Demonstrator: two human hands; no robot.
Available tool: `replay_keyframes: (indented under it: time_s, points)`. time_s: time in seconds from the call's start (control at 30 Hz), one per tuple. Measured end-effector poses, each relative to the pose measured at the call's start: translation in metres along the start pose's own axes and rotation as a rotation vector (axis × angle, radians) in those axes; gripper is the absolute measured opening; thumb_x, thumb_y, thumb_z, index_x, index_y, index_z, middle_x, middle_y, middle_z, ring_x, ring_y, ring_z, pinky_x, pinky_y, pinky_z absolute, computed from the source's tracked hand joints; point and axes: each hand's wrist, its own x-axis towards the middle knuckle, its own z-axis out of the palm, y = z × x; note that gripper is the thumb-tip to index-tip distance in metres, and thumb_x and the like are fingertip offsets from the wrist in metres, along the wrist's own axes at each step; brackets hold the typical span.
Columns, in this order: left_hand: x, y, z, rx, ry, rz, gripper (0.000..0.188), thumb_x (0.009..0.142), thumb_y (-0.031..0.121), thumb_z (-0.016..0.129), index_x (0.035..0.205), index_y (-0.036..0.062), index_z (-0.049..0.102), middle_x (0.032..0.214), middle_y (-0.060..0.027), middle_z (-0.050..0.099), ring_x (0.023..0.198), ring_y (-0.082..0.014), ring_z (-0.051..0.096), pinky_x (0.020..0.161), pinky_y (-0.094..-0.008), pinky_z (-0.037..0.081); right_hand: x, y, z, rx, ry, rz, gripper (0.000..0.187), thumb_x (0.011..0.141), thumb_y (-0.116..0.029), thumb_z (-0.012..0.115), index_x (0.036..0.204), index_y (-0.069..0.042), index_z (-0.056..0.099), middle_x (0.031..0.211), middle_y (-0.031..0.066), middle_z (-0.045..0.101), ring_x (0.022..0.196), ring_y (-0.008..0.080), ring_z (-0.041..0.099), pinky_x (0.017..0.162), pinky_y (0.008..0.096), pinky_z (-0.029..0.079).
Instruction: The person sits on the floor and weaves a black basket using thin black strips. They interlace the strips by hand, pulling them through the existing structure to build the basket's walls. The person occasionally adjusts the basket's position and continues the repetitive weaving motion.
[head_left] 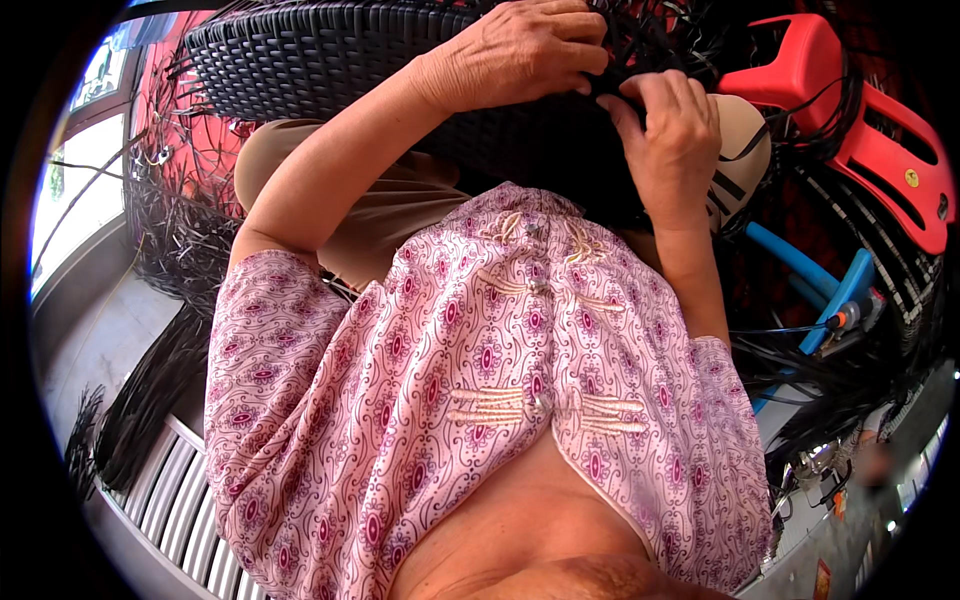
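A black woven wicker panel (310,60) with a rounded edge lies across the top of the view, over my lap. My left hand (525,52) is closed at its right part, fingers curled and pinching among dark strands. Close beside it, my right hand (672,130) has its thumb and forefinger drawn together on a thin black strip. Against the dark weave, the strip's exact run between the two hands is hard to make out. More loose black strips (670,30) stick out just beyond my fingers.
A red plastic stool (800,65) lies tipped at the upper right. Below it are blue bars (840,295) and a tool with an orange part (850,315). Bundles of black strips (165,390) hang at the left, by a slatted metal surface (180,500).
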Motion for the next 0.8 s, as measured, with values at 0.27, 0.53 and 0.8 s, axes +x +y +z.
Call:
replay_keyframes:
  time_s: [0.27, 0.53, 0.8]
  points:
    - [-0.028, -0.014, -0.047, 0.021, -0.137, -0.369, 0.049, 0.081, 0.041, 0.076, 0.11, 0.0033, 0.067, 0.103, -0.0127, 0.061, 0.1, -0.0329, 0.061, 0.084, -0.0443, 0.05, 0.016, -0.014, 0.0, 0.083, 0.039, 0.07, 0.034, 0.075, -0.035, 0.083, 0.097, -0.013, 0.07, 0.085, 0.0023, 0.061, 0.084, 0.0241, 0.06, 0.075, 0.0383, 0.045]
    - [-0.029, -0.021, -0.041, -0.202, -0.162, -0.381, 0.037, 0.08, 0.021, 0.079, 0.114, 0.0072, 0.069, 0.106, -0.0105, 0.062, 0.102, -0.0297, 0.064, 0.089, -0.0395, 0.051, 0.049, -0.026, 0.012, 0.045, -0.135, 0.058, 0.031, 0.074, -0.034, 0.083, 0.091, -0.011, 0.072, 0.087, 0.0063, 0.065, 0.088, 0.0275, 0.064, 0.078, 0.0411, 0.048]
    - [-0.038, -0.016, -0.031, -0.107, 0.059, -0.306, 0.034, 0.073, 0.013, 0.08, 0.106, 0.0077, 0.071, 0.1, -0.0054, 0.061, 0.102, -0.0271, 0.061, 0.09, -0.0395, 0.049, 0.059, -0.041, 0.0, 0.116, -0.289, 0.254, 0.028, 0.075, -0.029, 0.084, 0.087, -0.009, 0.069, 0.085, 0.0088, 0.066, 0.076, 0.0305, 0.066, 0.068, 0.0414, 0.051]
